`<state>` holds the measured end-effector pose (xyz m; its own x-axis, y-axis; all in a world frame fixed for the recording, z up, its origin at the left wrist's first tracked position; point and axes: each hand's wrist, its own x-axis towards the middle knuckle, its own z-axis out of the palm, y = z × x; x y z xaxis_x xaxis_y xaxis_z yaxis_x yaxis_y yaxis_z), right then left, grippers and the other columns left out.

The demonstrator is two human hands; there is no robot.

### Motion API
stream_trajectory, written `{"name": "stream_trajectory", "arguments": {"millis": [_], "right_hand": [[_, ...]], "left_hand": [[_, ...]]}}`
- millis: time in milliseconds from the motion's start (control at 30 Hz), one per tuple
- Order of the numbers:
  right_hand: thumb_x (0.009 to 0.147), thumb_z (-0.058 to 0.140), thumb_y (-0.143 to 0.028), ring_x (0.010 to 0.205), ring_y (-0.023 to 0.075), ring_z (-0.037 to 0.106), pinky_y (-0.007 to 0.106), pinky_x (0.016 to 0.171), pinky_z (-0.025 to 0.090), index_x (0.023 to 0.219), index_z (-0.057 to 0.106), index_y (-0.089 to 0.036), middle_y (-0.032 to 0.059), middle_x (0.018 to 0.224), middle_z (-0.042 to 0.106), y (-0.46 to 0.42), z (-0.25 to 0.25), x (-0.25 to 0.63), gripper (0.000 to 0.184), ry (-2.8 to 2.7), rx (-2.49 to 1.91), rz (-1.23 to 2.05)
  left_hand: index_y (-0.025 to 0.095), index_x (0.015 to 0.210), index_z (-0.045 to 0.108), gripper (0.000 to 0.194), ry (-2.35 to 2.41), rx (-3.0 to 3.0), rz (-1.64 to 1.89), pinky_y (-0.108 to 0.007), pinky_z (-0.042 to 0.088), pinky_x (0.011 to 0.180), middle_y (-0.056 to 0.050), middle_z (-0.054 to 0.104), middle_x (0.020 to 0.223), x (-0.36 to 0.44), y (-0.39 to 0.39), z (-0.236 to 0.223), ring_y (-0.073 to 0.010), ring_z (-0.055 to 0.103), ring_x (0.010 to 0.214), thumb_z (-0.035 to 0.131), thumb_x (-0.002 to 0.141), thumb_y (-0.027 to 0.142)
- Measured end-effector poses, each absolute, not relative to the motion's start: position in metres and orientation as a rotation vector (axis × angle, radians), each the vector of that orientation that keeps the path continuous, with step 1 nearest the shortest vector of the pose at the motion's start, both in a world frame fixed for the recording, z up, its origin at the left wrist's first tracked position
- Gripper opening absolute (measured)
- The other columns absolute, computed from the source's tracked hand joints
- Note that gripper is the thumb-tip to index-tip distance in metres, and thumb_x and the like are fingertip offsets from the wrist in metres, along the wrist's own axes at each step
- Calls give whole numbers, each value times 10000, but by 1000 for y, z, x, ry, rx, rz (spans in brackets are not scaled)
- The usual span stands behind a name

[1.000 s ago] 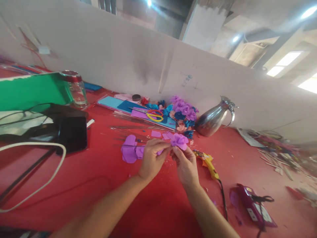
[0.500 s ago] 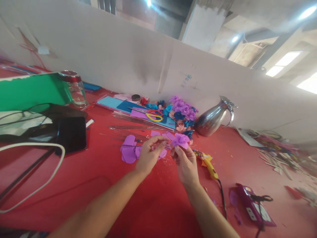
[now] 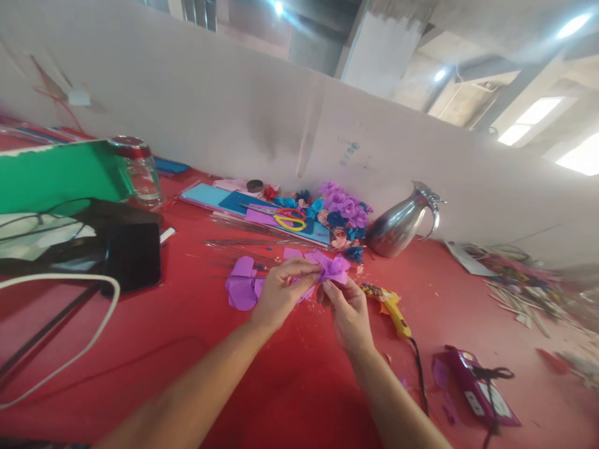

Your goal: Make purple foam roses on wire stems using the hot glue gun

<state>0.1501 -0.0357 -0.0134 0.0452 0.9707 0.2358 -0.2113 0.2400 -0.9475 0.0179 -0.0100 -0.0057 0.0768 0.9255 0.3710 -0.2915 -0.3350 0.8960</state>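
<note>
A purple paper flower (image 3: 335, 268) is held up between my hands over the red table (image 3: 290, 386). My right hand (image 3: 349, 308) grips it from below, thumb and fingers closed at its base. My left hand (image 3: 283, 293) pinches at the flower's left edge, fingertips closed on a petal. Cut purple paper petals (image 3: 241, 290) lie on the table left of my left hand, partly overlapped by thin wires. More purple scraps sit just behind my hands. The flower's underside is hidden by my fingers.
A yellow glue gun (image 3: 395, 312) with a black cord lies right of my hands. Behind are scissors (image 3: 290, 219), finished paper flowers (image 3: 346, 209) and a metal jug (image 3: 397, 224). A phone (image 3: 131, 255) and glass jar (image 3: 144, 178) stand left; a purple power strip (image 3: 482, 386) lies right.
My left hand came off the flower, its fingers parting slightly, then returned to pinch the flower's left edge. My right hand kept its hold, and the flower turned a little leftward.
</note>
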Motion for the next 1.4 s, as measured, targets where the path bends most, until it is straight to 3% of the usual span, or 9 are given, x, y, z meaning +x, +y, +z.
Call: {"name": "stream_trajectory", "arguments": {"millis": [767, 1000, 1200, 1300, 1400], "right_hand": [[793, 663, -387, 501, 99, 455, 234, 503, 371, 739, 645, -187, -27, 543, 563, -36, -2, 149, 208, -1192, -948, 1096], [772, 678, -409, 519, 104, 457, 236, 502, 394, 700, 637, -193, -25, 564, 546, -36, 1, 148, 231, -1197, -938, 1088], [763, 688, -413, 542, 116, 468, 254, 535, 401, 788, 687, -203, -12, 613, 571, -37, 6, 152, 211, -1274, -925, 1108], [768, 692, -364, 626, 142, 479, 272, 593, 401, 786, 703, -212, 8, 685, 580, -37, 10, 156, 154, -1374, -952, 954], [765, 695, -301, 652, 150, 458, 275, 604, 379, 644, 682, -210, 6, 659, 524, -36, 13, 160, 152, -1474, -976, 745]], "left_hand": [[193, 713, 763, 134, 685, 1162, 1353, -259, 474, 606, -39, 590, 772, 18, -9, -5, -148, 559, 730, 756, 688, 324], [211, 723, 765, 94, 704, 1200, 1368, -267, 463, 658, -28, 605, 764, 18, -11, -1, -141, 558, 746, 757, 692, 300], [201, 813, 772, 158, 617, 1196, 1254, -266, 466, 644, -38, 598, 785, 14, -7, -2, -145, 558, 741, 738, 716, 322], [203, 869, 769, 210, 605, 1172, 1183, -282, 463, 644, -53, 645, 798, 12, -6, -4, -154, 567, 727, 731, 724, 350], [201, 845, 766, 241, 601, 1144, 1120, -279, 445, 632, -46, 675, 746, 12, -7, -2, -143, 559, 673, 740, 707, 397]]}}
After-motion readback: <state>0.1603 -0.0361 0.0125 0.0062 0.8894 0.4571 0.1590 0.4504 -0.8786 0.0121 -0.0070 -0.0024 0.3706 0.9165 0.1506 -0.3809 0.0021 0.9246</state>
